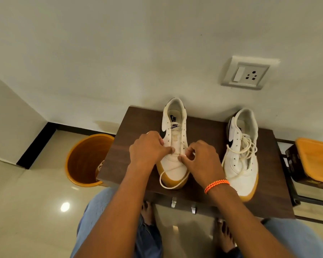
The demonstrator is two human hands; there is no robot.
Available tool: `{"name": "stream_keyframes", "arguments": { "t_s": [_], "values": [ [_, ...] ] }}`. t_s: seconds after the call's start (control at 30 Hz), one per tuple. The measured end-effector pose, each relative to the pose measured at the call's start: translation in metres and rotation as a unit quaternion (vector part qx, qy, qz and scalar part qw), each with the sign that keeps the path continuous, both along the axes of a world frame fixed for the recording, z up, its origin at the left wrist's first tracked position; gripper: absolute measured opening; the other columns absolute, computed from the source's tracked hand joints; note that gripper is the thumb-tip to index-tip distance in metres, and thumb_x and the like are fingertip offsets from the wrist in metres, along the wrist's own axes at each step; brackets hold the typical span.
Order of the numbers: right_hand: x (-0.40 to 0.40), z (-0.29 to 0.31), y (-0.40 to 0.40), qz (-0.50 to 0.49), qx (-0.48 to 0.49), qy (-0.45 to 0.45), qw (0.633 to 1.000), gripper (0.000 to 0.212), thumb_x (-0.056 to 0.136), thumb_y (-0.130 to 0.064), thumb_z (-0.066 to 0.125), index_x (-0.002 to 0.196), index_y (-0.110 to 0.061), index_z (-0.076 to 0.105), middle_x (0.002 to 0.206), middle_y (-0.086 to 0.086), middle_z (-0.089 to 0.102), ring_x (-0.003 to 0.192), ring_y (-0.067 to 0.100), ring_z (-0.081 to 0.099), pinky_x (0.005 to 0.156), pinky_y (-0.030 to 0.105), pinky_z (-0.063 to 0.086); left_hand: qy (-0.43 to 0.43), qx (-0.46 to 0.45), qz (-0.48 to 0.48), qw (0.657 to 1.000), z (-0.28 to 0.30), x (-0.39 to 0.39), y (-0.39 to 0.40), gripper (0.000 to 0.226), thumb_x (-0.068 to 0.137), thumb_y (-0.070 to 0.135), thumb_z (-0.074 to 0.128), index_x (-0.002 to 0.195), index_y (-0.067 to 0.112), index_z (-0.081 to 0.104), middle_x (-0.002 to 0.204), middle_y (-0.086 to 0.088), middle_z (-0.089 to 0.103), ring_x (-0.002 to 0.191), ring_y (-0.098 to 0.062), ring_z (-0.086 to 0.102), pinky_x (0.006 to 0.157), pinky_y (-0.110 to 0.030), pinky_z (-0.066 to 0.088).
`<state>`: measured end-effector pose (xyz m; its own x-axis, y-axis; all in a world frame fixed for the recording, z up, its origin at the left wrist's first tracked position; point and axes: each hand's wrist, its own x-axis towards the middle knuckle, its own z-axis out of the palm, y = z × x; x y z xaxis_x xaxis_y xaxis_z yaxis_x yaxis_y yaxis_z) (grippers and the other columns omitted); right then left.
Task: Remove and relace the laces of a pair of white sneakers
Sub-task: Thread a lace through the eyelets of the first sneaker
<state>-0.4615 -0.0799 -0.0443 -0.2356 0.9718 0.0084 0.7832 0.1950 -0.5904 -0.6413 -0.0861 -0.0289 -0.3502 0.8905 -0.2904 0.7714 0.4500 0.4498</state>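
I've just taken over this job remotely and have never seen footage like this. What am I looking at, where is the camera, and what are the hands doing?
There is no machine here: a person works with two bare hands, filmed by one wide-angle camera on their head, looking down.

On the dark wooden stand sit two white sneakers with tan soles. The left sneaker has most eyelets empty; its lace loops round the toe. The left hand and the right hand, which wears an orange wristband, meet at the lowest eyelets, each with a pinching grip, apparently on the lace. The right sneaker has a loose lace piled on it.

An orange bin stands on the floor to the left, and a wall socket is above.
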Motion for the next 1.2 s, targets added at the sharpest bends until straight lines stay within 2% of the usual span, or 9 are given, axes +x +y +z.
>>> {"name": "stream_keyframes", "arguments": {
  "t_s": [0.13,0.33,0.6,0.73,0.87,1.0,1.07,1.13,1.2],
  "values": [
    [0.002,-0.002,0.002,0.015,0.016,0.008,1.000,0.016,0.088,-0.024,0.081,0.079,-0.019,0.069,0.087,-0.007,0.062,0.078,0.009,0.060,0.072,0.029,0.054,0.000,0.014,0.006,1.000,-0.001,0.001,0.000,0.038,0.078,0.058,0.086,0.096,0.031,0.067,0.100,0.008,0.069,0.095,-0.018,0.067,0.084,-0.039,0.054],
    [0.014,-0.002,0.008,0.010,-0.022,0.042,0.999,0.015,0.088,-0.021,0.081,0.077,-0.020,0.071,0.084,-0.006,0.067,0.078,0.006,0.060,0.068,0.016,0.045,-0.006,0.031,0.011,0.999,-0.003,0.003,0.000,0.031,0.080,0.052,0.086,0.094,0.030,0.070,0.093,0.010,0.067,0.090,-0.016,0.067,0.081,-0.039,0.056],
    [0.027,0.000,0.017,0.007,-0.093,0.108,0.990,0.015,0.086,-0.014,0.081,0.074,-0.019,0.073,0.079,0.000,0.075,0.080,0.017,0.074,0.078,0.044,0.064,-0.007,0.034,0.009,0.999,-0.004,0.002,0.001,0.030,0.082,0.051,0.085,0.095,0.028,0.070,0.091,0.009,0.067,0.086,-0.015,0.066,0.077,-0.036,0.053],
    [0.028,0.006,0.019,0.014,-0.032,0.095,0.995,0.016,0.087,-0.022,0.081,0.073,-0.018,0.075,0.075,-0.005,0.072,0.073,0.010,0.068,0.070,0.033,0.058,-0.039,0.037,-0.001,0.999,-0.007,-0.006,0.003,0.023,0.083,0.050,0.083,0.091,0.031,0.072,0.092,0.011,0.069,0.087,-0.012,0.068,0.081,-0.039,0.058],
    [0.032,0.018,0.025,-0.019,0.025,0.154,0.988,0.020,0.094,-0.034,0.075,0.082,-0.018,0.078,0.083,-0.005,0.073,0.077,0.010,0.066,0.072,0.030,0.055,-0.095,0.066,0.025,0.993,-0.005,-0.017,0.006,0.015,0.094,0.044,0.075,0.083,0.038,0.068,0.090,0.011,0.073,0.081,-0.014,0.072,0.081,-0.040,0.060],
    [0.029,0.022,0.030,-0.057,0.087,0.197,0.975,0.023,0.094,-0.028,0.075,0.077,-0.014,0.069,0.077,-0.001,0.069,0.074,0.013,0.064,0.069,0.028,0.053,-0.060,0.103,0.053,0.992,-0.006,-0.020,0.005,0.017,0.100,0.028,0.068,0.087,0.038,0.071,0.091,0.011,0.069,0.085,-0.012,0.066,0.073,-0.030,0.048],
    [0.025,0.021,0.028,-0.036,0.086,0.206,0.974,0.016,0.093,-0.023,0.076,0.085,-0.013,0.066,0.080,-0.001,0.068,0.075,0.010,0.063,0.069,0.019,0.051,-0.039,0.111,0.052,0.992,-0.006,-0.017,0.004,0.014,0.101,0.023,0.067,0.097,0.032,0.077,0.099,0.008,0.069,0.087,-0.012,0.063,0.073,-0.030,0.048],
    [0.019,0.019,0.025,-0.009,0.078,0.211,0.974,0.008,0.094,-0.016,0.075,0.097,-0.014,0.068,0.089,-0.005,0.070,0.081,0.005,0.065,0.071,0.011,0.050,-0.001,0.140,0.052,0.989,-0.008,-0.017,0.003,0.013,0.099,0.023,0.069,0.099,0.029,0.080,0.119,0.002,0.068,0.097,-0.018,0.065,0.082,-0.036,0.056],
    [0.014,0.012,0.023,0.019,0.085,0.184,0.979,0.011,0.095,-0.016,0.074,0.106,-0.017,0.075,0.097,-0.007,0.075,0.088,0.001,0.068,0.077,0.012,0.053,0.012,0.161,0.056,0.985,-0.007,-0.018,0.004,0.013,0.097,0.022,0.071,0.095,0.030,0.080,0.125,-0.001,0.064,0.103,-0.021,0.066,0.088,-0.041,0.058]
  ]
}}
